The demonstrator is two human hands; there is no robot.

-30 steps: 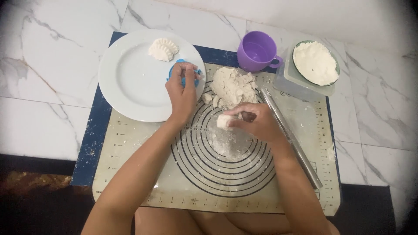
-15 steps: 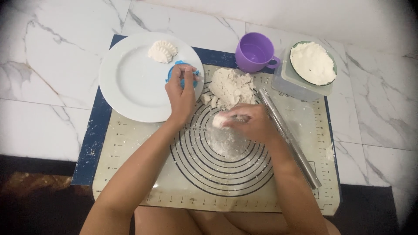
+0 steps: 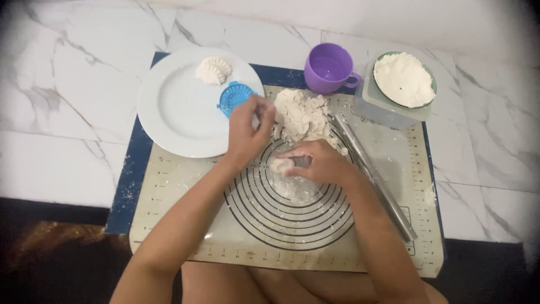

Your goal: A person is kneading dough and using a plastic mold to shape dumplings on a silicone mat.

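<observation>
Dough lump (image 3: 281, 165), soft & floury, pinched in our right hand (image 3: 318, 164); left hand (image 3: 246, 130) loosely curled, empty, beside blue ridged plastic mould (image 3: 233, 97).

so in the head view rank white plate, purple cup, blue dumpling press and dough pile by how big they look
1. white plate
2. dough pile
3. purple cup
4. blue dumpling press, partly hidden by the left hand, so its rank against the cup is unsure.
</observation>
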